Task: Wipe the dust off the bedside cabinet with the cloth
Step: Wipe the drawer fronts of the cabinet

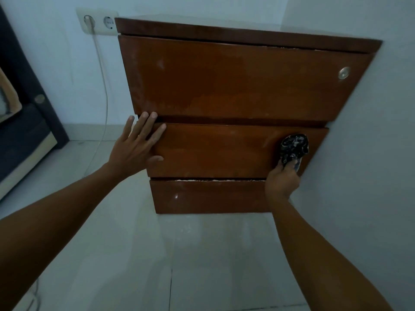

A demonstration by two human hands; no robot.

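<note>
The brown wooden bedside cabinet (235,86) stands against the wall, its three drawer fronts facing me, with pale dust smears on them. My left hand (137,147) lies flat with straight fingers on the left end of the middle drawer front. My right hand (283,179) grips a bunched black-and-white cloth (294,148) and holds it against the right end of the same middle drawer. A round metal lock (344,73) sits at the top drawer's right.
A white double wall socket (97,22) is left of the cabinet, with a white cable (105,90) hanging to the tiled floor (202,265). A dark bed frame (24,122) fills the left edge. A wall (370,164) closes in on the cabinet's right side.
</note>
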